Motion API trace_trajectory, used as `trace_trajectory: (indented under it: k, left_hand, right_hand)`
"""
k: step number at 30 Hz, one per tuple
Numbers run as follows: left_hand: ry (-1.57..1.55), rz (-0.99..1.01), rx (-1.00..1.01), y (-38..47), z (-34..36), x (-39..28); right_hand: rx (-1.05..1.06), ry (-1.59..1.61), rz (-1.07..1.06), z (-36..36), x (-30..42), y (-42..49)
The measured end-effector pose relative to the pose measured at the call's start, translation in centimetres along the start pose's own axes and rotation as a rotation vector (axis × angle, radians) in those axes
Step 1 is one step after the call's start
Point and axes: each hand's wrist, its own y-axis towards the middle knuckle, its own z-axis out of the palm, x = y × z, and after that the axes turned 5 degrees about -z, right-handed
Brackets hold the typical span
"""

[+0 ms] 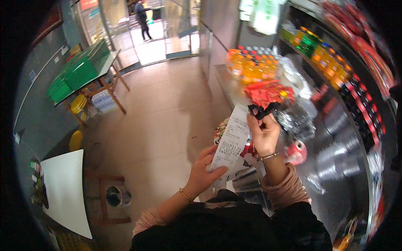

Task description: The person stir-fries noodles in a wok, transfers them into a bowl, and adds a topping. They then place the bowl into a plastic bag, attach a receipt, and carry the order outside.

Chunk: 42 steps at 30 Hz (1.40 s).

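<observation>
A long white printed paper receipt (230,142) is held in front of my body, slanting up to the right. My left hand (205,174) grips its lower part between thumb and fingers. At its upper right edge is my right hand (263,131), pinching a crumpled black strip (263,109), perhaps plastic or tape, close to the paper. Whether the right fingers also grip the receipt is hard to tell. Beyond the right hand, red plastic bags (267,91) and clear plastic packaging (293,119) lie on the metal counter. A red-and-white roll (296,152) stands beside the right wrist.
Orange drink bottles (254,67) crowd the counter's far end, and more bottles line a shelf (323,67) at right. Left are a table with green crates (80,72), a white table (67,191) and a wooden stool (102,194). A person (143,18) stands beyond the glass doors.
</observation>
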Motion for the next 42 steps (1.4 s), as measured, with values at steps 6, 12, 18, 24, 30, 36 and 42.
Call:
trace_trajectory:
  k: [6,12,18,24,30,36,42]
  left_hand:
    - [-0.033,-0.195,-0.217,6.7,-8.7,4.1]
    - [-0.280,-0.305,-0.530,15.3,-18.7,6.7]
    - [-0.346,-0.206,-0.759,21.8,-28.2,9.1]
    - [-0.290,-0.088,-0.829,27.8,-40.1,12.6]
    - [-0.288,-0.054,-0.791,33.9,-51.9,13.7]
    - [-0.309,-0.050,-0.786,41.0,-61.5,16.8]
    - [-0.414,-0.069,-0.863,49.1,-69.3,20.0]
  right_hand:
    - [0.180,0.200,-0.049,17.3,-3.5,5.9]
    - [0.354,0.223,-0.205,34.2,-3.3,13.8]
    - [0.462,0.543,-0.213,49.6,-0.9,19.0]
    - [0.472,0.531,-0.303,63.7,1.2,22.8]
    - [0.448,0.568,-0.325,75.8,3.2,27.9]
    - [0.468,0.557,-0.343,87.9,2.5,32.5]
    - [0.567,0.642,-0.304,99.3,1.5,37.4]
